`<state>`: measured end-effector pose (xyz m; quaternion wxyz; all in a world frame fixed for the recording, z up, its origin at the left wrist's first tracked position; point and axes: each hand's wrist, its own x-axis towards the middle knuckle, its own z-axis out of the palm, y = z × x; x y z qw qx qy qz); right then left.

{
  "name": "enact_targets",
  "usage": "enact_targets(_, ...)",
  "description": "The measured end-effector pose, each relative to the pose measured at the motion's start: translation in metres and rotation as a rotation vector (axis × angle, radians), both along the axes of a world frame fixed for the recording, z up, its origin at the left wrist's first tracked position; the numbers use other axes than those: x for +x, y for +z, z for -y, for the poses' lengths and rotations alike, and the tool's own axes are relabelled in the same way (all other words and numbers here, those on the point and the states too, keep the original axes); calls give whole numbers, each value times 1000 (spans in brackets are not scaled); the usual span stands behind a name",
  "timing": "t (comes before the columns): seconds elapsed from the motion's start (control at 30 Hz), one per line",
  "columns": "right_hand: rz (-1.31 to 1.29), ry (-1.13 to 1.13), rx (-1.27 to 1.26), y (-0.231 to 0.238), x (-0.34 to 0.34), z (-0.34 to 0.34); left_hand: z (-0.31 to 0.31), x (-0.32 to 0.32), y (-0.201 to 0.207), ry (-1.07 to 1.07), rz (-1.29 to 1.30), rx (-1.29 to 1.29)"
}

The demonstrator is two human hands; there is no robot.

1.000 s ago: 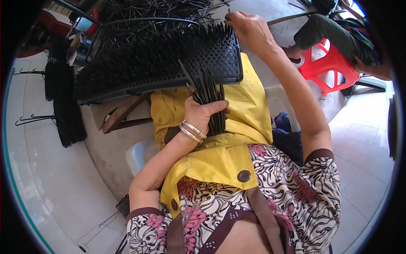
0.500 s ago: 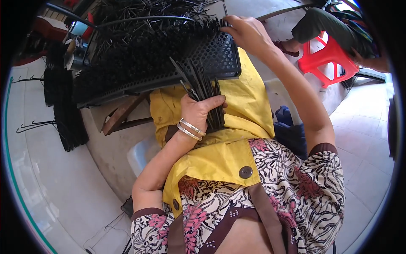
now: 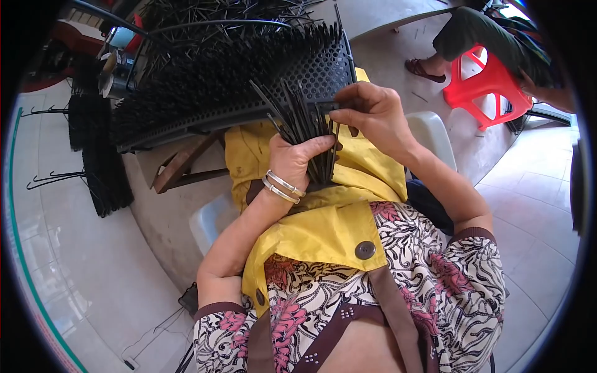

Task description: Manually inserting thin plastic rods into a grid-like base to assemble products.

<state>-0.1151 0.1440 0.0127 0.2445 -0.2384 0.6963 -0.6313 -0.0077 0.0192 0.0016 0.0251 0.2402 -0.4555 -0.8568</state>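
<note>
My left hand (image 3: 293, 160) is closed round a loose bundle of thin black sticks (image 3: 297, 117), whose upper ends fan out above the thumb. Beside it, my right hand (image 3: 378, 117) pinches a black stick at the bundle's right edge between thumb and forefinger. Just beyond both hands a black perforated rack (image 3: 314, 74) slopes across. Packed rows of upright black sticks (image 3: 205, 81) fill most of it, while some holes near its right end are bare.
Behind the rack lies a heap of loose black sticks (image 3: 205, 15). Dark bundles (image 3: 102, 161) hang on hooks at left. A person in dark trousers sits on a red stool (image 3: 485, 87) at right. My lap is covered by a yellow apron (image 3: 373, 165).
My right hand has come back from the rack's far right corner to the bundle. A stick now stands tall at that corner. My left hand still grips the bundle.
</note>
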Motion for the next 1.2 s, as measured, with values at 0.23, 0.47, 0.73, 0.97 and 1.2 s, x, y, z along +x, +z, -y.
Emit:
enact_targets(0.23,-490,-401,-113,16,-56,-2,2,5,-5,53,57,-9)
enact_targets(0.47,-1025,-523,-106,8,-94,27,2,6,-6,54,66,-24)
enact_targets(0.73,-1436,-164,46,-11,-114,37,1,-6,-5,40,115,-73)
enact_targets(0.97,-1154,-163,214,-25,-79,34,-1,-3,-2,103,172,-85)
enact_targets(1.2,-342,95,26,-13,13,12,0,8,-7,66,20,-17)
